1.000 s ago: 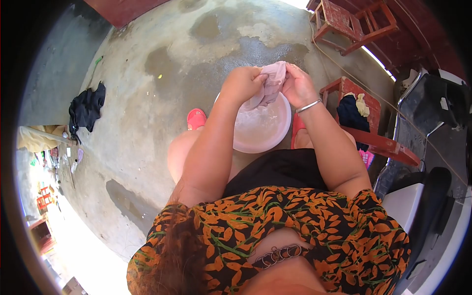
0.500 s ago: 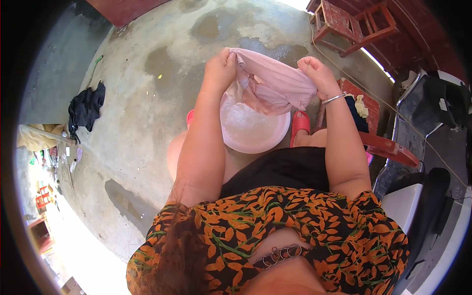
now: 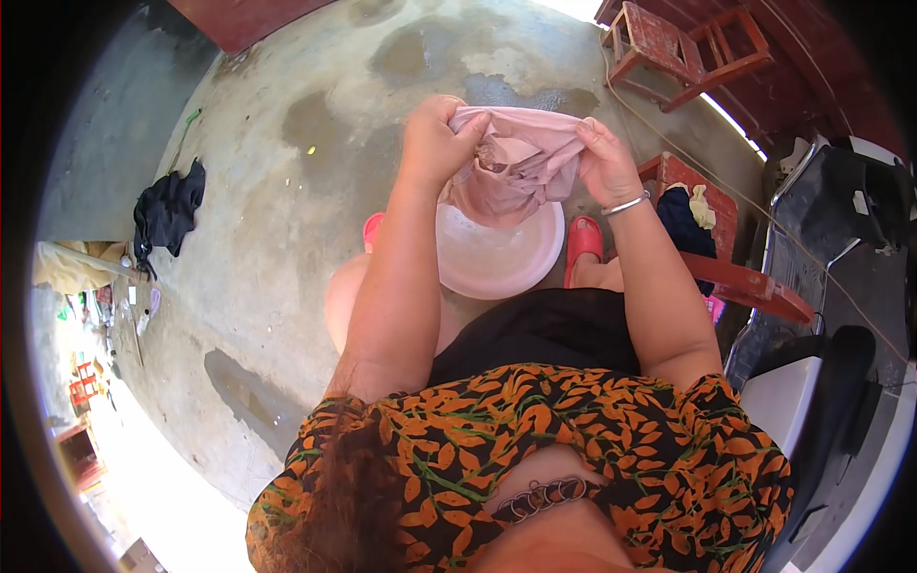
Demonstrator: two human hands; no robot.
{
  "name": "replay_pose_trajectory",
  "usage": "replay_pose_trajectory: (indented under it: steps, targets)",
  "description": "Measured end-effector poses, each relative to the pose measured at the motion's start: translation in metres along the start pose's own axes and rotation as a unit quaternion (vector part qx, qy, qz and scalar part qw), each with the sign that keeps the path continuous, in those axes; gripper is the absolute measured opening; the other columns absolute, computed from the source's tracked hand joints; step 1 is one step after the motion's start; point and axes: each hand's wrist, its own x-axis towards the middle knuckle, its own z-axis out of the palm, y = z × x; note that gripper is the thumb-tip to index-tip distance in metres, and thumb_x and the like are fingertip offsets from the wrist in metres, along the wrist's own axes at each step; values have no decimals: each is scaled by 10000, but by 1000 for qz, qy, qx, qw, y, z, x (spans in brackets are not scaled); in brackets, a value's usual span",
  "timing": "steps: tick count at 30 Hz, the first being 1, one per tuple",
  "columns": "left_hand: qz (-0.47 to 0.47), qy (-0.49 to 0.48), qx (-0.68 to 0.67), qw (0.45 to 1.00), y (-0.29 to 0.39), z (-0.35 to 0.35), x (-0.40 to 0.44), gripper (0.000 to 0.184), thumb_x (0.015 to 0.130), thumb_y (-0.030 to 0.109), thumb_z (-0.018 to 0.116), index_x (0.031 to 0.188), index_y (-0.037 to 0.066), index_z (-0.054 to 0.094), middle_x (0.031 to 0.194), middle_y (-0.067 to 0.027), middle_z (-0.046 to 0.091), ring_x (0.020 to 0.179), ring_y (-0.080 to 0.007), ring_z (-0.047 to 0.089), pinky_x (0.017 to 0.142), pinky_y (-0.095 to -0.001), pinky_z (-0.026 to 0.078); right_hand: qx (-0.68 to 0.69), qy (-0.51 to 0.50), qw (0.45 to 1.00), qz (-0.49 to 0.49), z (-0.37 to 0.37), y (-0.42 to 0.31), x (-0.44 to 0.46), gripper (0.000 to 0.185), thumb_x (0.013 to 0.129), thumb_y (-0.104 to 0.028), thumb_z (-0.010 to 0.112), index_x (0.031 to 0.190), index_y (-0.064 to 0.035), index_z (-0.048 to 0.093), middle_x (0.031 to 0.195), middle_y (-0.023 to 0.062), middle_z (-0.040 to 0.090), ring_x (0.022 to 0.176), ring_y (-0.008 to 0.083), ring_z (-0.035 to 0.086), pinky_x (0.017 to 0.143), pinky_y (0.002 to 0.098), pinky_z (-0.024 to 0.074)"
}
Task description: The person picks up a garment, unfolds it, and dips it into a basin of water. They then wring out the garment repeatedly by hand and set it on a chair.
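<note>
pink cloth (image 3: 523, 180) in closed left hand (image 3: 437, 143) (right hand (image 3: 609, 170) likewise)

Both hands (image 3: 437, 143) grip pink cloth (image 3: 521, 181) above white basin (image 3: 501, 288); red slippers (image 3: 580, 237) either side.

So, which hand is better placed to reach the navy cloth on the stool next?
Probably the right hand: it's nearer the navy cloth than the left hand, though both hold the pink cloth.
</note>
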Motion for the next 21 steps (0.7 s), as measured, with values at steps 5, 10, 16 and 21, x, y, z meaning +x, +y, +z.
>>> replay_pose_trajectory:
  steps: [5,10,16,21]
  targets:
    - [129,-87,2,988,45,59,-38,304,791,279,705,702,25,563,704,-153,596,595,-301,556,563,-356,454,144,100,984,32,5,63,13,173,951,-233,541,903,-73,584,896,44,623,846,152,601,761,310,493]
    - [-16,-43,111,993,61,47,-20,389,796,382,683,622,65,538,597,-125,566,530,-331,536,506,-397,431,224,116,962,108,71,56,-9,312,957,-359,516,929,-58,594,888,46,623,766,147,599,655,293,500]
    - [164,-54,162,972,68,71,-50,473,808,472,642,572,76,539,569,-137,554,528,-339,561,474,-411,428,246,-49,964,85,-11,92,31,296,963,-340,494,939,-66,602,865,45,611,729,126,579,622,284,486]
    - [-5,4,108,994,66,47,-16,459,856,440,590,573,83,536,570,-131,550,521,-344,544,470,-409,418,127,148,976,96,87,30,-14,277,959,-306,493,802,-83,538,781,5,576,654,115,538,562,297,448]
